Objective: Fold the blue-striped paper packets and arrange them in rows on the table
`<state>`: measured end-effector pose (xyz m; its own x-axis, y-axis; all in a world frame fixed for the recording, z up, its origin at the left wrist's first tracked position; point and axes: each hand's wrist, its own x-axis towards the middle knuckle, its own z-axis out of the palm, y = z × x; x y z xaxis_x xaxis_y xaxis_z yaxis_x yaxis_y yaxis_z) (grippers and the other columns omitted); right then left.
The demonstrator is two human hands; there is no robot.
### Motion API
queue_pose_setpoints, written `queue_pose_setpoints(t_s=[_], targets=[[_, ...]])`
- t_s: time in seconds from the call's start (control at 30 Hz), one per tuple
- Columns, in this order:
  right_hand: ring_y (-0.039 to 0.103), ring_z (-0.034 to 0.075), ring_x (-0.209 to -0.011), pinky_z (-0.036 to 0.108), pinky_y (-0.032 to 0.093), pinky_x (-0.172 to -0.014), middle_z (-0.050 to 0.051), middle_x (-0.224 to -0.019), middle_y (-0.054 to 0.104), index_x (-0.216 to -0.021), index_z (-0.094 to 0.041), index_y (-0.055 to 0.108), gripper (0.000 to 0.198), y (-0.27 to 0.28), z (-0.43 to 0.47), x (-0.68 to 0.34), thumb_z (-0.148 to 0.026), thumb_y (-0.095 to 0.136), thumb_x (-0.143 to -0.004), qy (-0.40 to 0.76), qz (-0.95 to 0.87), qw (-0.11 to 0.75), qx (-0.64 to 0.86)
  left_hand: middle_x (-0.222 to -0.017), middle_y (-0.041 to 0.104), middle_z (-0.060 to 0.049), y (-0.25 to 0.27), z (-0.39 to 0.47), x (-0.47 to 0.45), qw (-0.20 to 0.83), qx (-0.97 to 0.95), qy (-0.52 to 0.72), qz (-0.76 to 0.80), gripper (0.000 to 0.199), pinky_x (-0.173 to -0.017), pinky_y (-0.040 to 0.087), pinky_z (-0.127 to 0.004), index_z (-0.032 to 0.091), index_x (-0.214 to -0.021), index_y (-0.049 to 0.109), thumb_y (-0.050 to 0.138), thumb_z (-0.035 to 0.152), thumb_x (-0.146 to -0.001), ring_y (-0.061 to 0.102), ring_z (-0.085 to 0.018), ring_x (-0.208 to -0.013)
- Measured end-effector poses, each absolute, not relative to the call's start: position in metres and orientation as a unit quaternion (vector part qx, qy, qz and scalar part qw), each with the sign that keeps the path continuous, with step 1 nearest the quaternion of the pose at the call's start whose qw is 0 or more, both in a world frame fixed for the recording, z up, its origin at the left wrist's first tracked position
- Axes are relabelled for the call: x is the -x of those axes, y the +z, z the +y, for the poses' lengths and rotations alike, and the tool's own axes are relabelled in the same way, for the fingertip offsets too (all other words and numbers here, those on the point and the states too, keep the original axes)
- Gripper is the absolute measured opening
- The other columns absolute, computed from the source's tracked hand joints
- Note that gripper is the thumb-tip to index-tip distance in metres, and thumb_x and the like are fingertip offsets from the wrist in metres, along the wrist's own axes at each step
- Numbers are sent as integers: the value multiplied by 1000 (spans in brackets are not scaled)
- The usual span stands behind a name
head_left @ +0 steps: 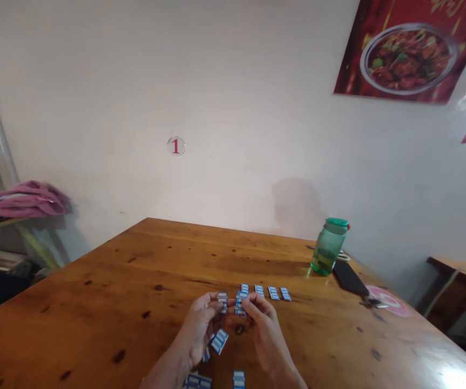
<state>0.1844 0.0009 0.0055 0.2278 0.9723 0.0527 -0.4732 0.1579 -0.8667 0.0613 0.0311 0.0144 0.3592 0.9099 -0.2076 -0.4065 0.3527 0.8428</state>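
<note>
My left hand (202, 324) pinches a small blue-and-white card (222, 297) between thumb and fingers, over the middle of the wooden table (144, 275). Close beside it, my right hand (263, 327) grips more blue-and-white cards (240, 303), which look overlapped; how many is unclear. Beyond the hands runs a row of similar cards (273, 293). Loose cards (219, 341) lie under my left wrist, partly hidden by it. Nearer me are a group of cards (199, 381) and a single strip (239, 379), cut off by the lower edge of the view.
A green bottle (329, 247) stands at the table's far right. Beside it lie a dark phone (350, 276), a pink round mat (395, 303) and keys (374, 301). Behind the table rises a white wall (225, 97). A pink cloth (30, 199) rests on another surface at left.
</note>
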Motion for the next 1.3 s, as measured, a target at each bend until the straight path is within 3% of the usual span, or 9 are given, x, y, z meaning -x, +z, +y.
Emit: queue_pose_setpoints(t_s=[0.17,0.3,0.63,0.87,1.17,1.3], targets=[[39,7,-43,18,27,-41,-4,-50,52,-56,-16,56,26,1,2,-182,-35,74,-56,487,-346,679,427,-55,66,-3,0,35,-72,717,-392,440,372,26,-43,39,-21,15,-68,56,69,34,-57,61,-15,-48],[41,8,-45,19,30,-43,-4,-50,51,-57,-16,55,27,1,0,-180,-37,71,-57,478,-358,663,451,-63,68,-4,-4,32,-72,689,-421,457,372,36,-45,39,-21,14,-69,60,71,44,-52,64,-18,-58],[40,9,-47,20,31,-45,-4,-48,48,-53,-15,54,23,-1,3,-177,-34,67,-57,403,-388,658,504,-62,66,-2,-5,27,-68,663,-437,478,374,23,-48,41,-21,15,-67,65,71,32,-53,59,-14,-57],[43,10,-47,21,34,-46,-3,-50,51,-56,-15,55,25,-4,5,-177,-35,70,-53,402,-383,657,510,-63,67,-6,-5,27,-64,667,-454,457,374,26,-47,39,-20,13,-71,67,71,30,-53,59,-15,-57],[36,5,-42,17,27,-41,-6,-46,49,-56,-15,56,27,-4,3,-178,-34,75,-53,504,-346,646,456,-51,56,2,-3,23,-60,693,-411,455,381,23,-39,32,-18,13,-63,64,73,32,-53,45,-6,-41],[43,5,-45,16,30,-43,-4,-50,54,-56,-15,57,25,-3,2,-178,-29,77,-53,580,-314,643,390,-52,57,3,-3,22,-59,734,-377,447,345,21,-40,32,-17,13,-63,64,74,30,-54,44,-5,-40]])
